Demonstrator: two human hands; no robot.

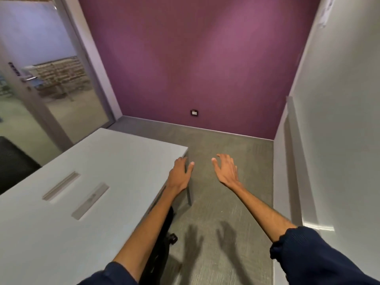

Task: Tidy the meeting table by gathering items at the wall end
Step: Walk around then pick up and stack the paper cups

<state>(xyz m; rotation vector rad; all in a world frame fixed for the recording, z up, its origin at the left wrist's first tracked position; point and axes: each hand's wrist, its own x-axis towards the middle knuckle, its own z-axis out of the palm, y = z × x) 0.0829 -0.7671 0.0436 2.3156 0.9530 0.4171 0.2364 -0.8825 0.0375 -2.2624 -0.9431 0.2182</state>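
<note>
A pale grey meeting table (107, 161) fills the left half of the view, with two recessed cable slots (61, 188) in its top. No loose items show on the visible part of it. My left hand (181, 171) hovers over the table's right edge near the far corner, fingers apart and holding nothing. My right hand (226, 171) is in the air over the carpet to the right of the table, fingers spread and empty. Both forearms are bare below dark blue sleeves.
A purple wall (195, 68) with a small socket (194, 112) closes the far end. A glass door (61, 89) stands at the left, a white wall at the right. Black chairs sit at the far left (14, 161) and under the table's right edge (162, 233). Grey carpet lies between.
</note>
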